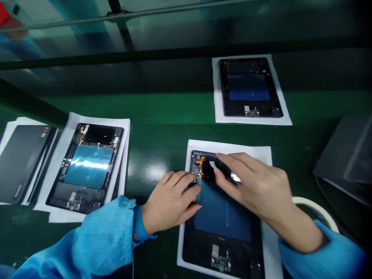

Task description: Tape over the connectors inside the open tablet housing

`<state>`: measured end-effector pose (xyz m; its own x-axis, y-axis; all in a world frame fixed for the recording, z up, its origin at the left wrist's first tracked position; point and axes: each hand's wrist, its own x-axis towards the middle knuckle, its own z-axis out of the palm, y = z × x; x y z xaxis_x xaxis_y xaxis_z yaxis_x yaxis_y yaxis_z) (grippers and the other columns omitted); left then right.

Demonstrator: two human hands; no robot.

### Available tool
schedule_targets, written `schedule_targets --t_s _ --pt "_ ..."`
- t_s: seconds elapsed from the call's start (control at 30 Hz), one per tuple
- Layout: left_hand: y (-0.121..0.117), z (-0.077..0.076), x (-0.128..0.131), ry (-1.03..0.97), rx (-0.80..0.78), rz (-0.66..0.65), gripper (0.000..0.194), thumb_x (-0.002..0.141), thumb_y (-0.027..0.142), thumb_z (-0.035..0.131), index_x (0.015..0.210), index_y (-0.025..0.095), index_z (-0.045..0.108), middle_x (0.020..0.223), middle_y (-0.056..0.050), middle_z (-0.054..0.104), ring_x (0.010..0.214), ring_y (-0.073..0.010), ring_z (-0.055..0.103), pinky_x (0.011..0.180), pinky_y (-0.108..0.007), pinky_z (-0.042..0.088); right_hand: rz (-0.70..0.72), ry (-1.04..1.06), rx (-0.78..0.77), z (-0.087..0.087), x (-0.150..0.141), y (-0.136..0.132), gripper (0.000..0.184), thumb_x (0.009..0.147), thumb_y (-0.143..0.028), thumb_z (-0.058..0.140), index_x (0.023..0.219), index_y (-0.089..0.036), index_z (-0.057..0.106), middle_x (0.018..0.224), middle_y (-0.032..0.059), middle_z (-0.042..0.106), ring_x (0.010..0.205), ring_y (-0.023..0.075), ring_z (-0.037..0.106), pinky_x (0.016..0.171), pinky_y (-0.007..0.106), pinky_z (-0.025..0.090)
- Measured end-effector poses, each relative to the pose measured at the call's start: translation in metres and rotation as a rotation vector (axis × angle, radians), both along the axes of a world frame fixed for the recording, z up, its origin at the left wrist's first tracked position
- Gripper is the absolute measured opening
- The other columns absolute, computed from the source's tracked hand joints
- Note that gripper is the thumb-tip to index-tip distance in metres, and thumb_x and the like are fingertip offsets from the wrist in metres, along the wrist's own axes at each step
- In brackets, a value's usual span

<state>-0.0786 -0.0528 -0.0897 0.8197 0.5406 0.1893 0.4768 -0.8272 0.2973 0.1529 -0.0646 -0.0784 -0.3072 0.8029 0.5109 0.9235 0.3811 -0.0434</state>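
- I am leaning both hands over an opened tablet (222,219), which is lying on a white sheet (272,244) in front of me, on the green table (148,155).
- My left hand (173,199) is resting at the tablet's upper left edge, fingers bending loosely and thumb standing apart; I cannot tell whether the fingertips are gripping anything.
- Those fingertips are sitting just beside the orange ribbon (201,162).
- My right hand (255,186) is reaching across the tablet's upper part, thumb and forefinger nearly closing; they appear to be pinching a small pale piece (212,164) over the dark section.
- The blue panel (221,205) is filling the tablet's middle, and a small circuit board (220,261) is showing near its lower end.
- To my left, a second opened tablet (88,166) is lying on paper, and a closed grey device (23,162) is lying beyond it.
- Farther ahead, a third opened tablet (252,87) is lying on its own sheet.
- A pale ring (319,211) is showing partly behind my right forearm.
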Motion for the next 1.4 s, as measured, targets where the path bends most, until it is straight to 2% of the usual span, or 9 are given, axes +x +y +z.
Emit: schedule_targets --t_s 0.13,0.27,1.1,1.4 --pt "-0.001 -0.001 -0.002 -0.017 -0.034 0.004 0.031 0.096 0.039 0.062 0.116 0.015 0.064 0.126 -0.011 0.066 0.117 -0.0282 0.057 0.101 -0.042 0.046 -0.008 0.022 0.013 -0.014 -0.010 0.020 0.015 0.094 -0.025 0.066 0.104 -0.014 0.068 0.087 0.0008 0.074 0.066 0.0109 0.066 0.053 0.026 0.041" --pt "-0.002 -0.001 -0.002 -0.018 -0.040 0.006 0.030 0.098 0.039 0.059 0.116 0.015 0.064 0.128 -0.010 0.066 0.118 -0.0274 0.057 0.101 -0.041 0.045 0.010 0.049 -0.026 -0.022 -0.007 0.021 0.018 0.094 -0.026 0.067 0.106 -0.014 0.068 0.084 0.0004 0.073 0.065 0.0112 0.066 0.053 0.025 0.042" --pt "-0.002 0.000 0.001 -0.015 -0.066 0.025 0.029 0.096 0.038 0.061 0.115 0.016 0.064 0.127 -0.010 0.065 0.118 -0.0270 0.055 0.102 -0.041 0.043 0.022 0.114 -0.083 -0.026 -0.008 0.023 0.012 0.095 -0.026 0.065 0.100 -0.015 0.068 0.086 0.0021 0.074 0.071 0.0138 0.068 0.061 0.026 0.048" --pt "-0.003 -0.001 0.001 -0.015 -0.068 0.026 0.030 0.096 0.038 0.062 0.116 0.016 0.064 0.129 -0.010 0.064 0.120 -0.0276 0.054 0.101 -0.042 0.043 0.005 0.126 -0.078 -0.027 -0.006 0.021 0.013 0.093 -0.026 0.067 0.102 -0.016 0.068 0.086 0.0013 0.074 0.070 0.0134 0.068 0.057 0.026 0.046"
